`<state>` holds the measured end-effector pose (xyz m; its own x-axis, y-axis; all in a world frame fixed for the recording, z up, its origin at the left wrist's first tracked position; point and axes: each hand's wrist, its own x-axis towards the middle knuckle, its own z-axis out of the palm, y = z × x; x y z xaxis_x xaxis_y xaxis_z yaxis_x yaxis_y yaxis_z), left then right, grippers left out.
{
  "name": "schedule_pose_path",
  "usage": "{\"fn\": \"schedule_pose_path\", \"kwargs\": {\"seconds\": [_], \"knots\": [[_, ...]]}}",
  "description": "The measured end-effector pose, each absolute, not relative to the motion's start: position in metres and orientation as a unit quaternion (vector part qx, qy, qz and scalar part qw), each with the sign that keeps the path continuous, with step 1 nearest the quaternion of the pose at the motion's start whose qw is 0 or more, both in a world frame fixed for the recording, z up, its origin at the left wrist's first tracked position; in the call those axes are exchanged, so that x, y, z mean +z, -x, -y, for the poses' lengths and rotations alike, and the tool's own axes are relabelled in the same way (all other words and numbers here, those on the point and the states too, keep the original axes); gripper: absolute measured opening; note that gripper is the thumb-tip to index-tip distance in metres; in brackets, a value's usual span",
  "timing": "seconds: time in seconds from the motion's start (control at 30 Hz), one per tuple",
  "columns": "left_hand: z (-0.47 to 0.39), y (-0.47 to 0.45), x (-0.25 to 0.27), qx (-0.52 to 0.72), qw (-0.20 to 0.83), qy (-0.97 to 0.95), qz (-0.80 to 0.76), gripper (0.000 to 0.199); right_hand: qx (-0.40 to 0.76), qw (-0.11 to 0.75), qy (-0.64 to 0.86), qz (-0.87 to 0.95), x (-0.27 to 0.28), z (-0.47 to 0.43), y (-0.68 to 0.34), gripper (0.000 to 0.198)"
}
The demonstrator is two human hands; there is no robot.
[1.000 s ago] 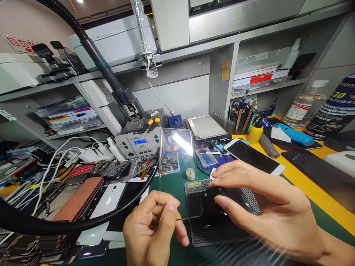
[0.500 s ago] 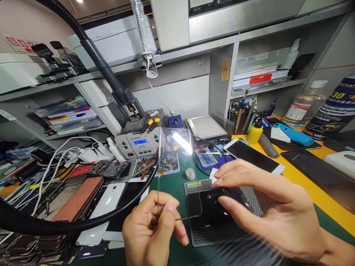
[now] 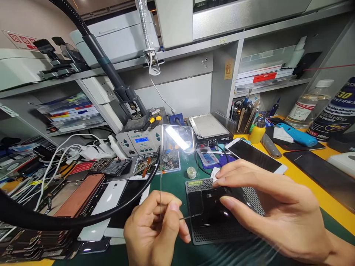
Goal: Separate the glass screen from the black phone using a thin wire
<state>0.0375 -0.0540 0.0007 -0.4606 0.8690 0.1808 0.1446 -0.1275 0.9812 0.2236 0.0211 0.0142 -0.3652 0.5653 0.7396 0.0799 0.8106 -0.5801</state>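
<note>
Evidently, one clear pane (image 3: 180,166) is held nearly upright over the counter (image 3: 116,255), the left hand (image 3: 154,229) clamped on its lower corner. The right hand (image 3: 277,210) is half open, thumb and fingers apart; whether it touches anything, I cannot tell. Beneath it, one black slab (image 3: 213,210) lies on one grey mat (image 3: 203,237); beyond stand one jar (image 3: 191,172) and one yellow bottle (image 3: 257,132).
</note>
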Motion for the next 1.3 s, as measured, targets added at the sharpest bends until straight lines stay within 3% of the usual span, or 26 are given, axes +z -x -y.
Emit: {"fn": "schedule_pose_path", "kwargs": {"seconds": [1.3], "knots": [[0.0528,-0.0334,0.0028,0.606,0.295,-0.443,-0.592,0.022,0.227,0.529,0.211,0.790,0.0143,-0.0198,-0.2250,0.038]]}}
